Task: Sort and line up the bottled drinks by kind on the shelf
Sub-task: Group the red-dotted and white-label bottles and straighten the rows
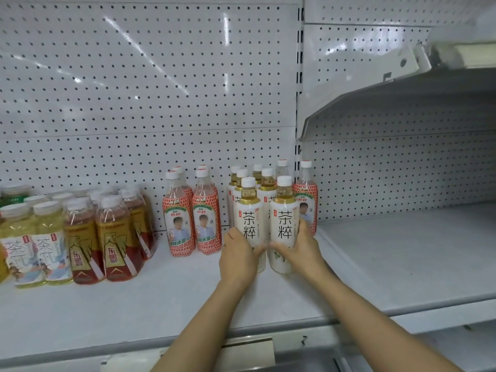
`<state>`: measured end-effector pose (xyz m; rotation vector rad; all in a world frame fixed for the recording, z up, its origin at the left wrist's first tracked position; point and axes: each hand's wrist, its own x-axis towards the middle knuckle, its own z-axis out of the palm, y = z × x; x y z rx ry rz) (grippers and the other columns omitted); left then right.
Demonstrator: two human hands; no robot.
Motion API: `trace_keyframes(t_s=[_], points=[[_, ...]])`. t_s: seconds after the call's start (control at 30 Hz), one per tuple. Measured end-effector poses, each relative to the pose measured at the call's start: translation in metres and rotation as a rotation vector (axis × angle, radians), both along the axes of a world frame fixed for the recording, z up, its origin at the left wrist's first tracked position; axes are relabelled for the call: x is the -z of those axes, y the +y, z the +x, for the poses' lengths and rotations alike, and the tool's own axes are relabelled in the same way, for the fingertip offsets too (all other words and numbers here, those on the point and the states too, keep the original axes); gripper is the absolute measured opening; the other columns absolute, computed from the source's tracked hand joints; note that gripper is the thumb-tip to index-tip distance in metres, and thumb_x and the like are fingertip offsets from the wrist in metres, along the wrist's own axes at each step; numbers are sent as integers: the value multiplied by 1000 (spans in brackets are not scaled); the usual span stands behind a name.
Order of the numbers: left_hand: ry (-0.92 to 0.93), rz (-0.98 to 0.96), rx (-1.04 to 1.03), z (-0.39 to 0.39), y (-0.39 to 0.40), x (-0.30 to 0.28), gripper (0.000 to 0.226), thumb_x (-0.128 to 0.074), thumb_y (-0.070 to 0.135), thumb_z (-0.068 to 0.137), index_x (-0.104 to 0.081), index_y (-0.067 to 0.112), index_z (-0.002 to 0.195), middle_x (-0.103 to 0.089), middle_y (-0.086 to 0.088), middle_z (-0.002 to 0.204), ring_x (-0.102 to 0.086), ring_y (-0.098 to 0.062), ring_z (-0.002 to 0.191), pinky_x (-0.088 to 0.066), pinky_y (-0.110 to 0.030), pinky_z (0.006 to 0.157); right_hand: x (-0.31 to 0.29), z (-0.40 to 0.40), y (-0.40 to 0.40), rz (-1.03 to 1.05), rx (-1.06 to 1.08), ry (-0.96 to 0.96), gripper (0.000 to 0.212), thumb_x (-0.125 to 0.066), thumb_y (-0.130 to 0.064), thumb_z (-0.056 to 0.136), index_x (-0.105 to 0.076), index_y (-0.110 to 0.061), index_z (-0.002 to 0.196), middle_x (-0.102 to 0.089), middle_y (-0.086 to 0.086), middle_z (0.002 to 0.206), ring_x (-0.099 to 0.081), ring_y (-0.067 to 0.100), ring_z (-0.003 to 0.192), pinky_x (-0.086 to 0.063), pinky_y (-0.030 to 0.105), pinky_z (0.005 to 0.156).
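Observation:
Two white-labelled tea bottles stand at the front of a cluster on the shelf (161, 304). My left hand (237, 257) grips the left front bottle (249, 210) low down. My right hand (298, 249) grips the right front bottle (284, 213) at its lower half. Several more of the same kind stand behind them (264, 183). Red-netted bottles (205, 213) stand in two short rows to the left. One more red-netted bottle (306, 194) stands behind my right hand.
At far left stand several brown-labelled bottles (118, 237) and yellow tea bottles (40, 242). A pegboard wall (147, 89) backs the shelf. To the right lies a neighbouring shelf (402, 251) under an upper shelf (402, 103).

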<state>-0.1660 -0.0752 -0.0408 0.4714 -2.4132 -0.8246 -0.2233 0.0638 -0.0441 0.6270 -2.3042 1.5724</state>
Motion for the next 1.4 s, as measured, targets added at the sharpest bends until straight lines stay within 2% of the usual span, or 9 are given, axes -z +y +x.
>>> trace_keyframes(t_s=[0.07,0.43,0.53,0.63,0.73,0.8,1.0,1.17,1.4], points=[[-10,-22,-25,-4,-3,-2,63,-70,47,87,-41,3,122,-52,-13,123,-57,-31,110,-49,-38,79,1,-7,-5,29,2,6,86,-85,-37,67,-35,-18,134,-59,-2,124,-58,16,111,-51,32,87],[-51,-96,-13,-24,-32,-3,67,-68,50,86,-40,2,123,-51,-13,122,-59,-30,106,-53,-37,78,7,-36,-29,87,46,6,86,-79,-45,71,-37,-13,138,-56,3,132,-53,19,121,-48,43,98],[-44,-106,10,-26,-35,-1,67,-68,51,86,-40,3,122,-51,-13,121,-59,-30,105,-54,-39,77,9,-38,-32,67,41,2,82,-79,-41,73,-37,-15,138,-55,1,131,-53,17,120,-47,40,99],[-28,-76,53,-25,-42,1,69,-70,52,84,-40,4,124,-51,-13,123,-57,-30,108,-53,-41,81,4,-32,-27,6,-2,-60,60,-72,-37,83,-43,-18,132,-59,-2,128,-59,15,113,-50,33,92],[97,-63,48,-17,-47,-3,87,-71,54,82,-33,3,142,-44,-15,141,-47,-32,129,-49,-45,99,0,-33,-10,-77,76,-40,61,-57,-49,90,-37,-22,141,-52,-5,135,-55,12,112,-46,39,98],[226,-100,19,-8,-47,-12,93,-71,53,82,-28,4,149,-40,-15,147,-39,-31,137,-45,-48,106,-2,-42,4,-90,221,32,66,-60,-49,88,-34,-23,144,-48,-4,136,-48,16,121,-44,42,101],[348,-251,5,-3,-42,-48,83,-65,53,88,-31,9,150,-42,-11,147,-40,-28,135,-41,-41,106,-17,-79,22,-12,385,64,76,-72,-37,82,-33,-12,143,-47,11,139,-43,28,128,-42,45,102],[338,-326,-22,-17,-51,-81,79,-61,55,89,-33,10,148,-43,-11,146,-41,-27,134,-40,-39,106,-29,-115,17,-47,270,-9,89,-79,-40,70,-30,-22,142,-54,8,126,-56,26,111,-51,52,91],[346,-500,61,-47,-38,-139,70,-58,56,93,-43,10,143,-48,-9,140,-48,-27,125,-40,-34,101,-35,-131,18,-108,138,-77,75,-77,-28,78,-32,-15,136,-61,7,113,-60,15,83,-48,34,74]])
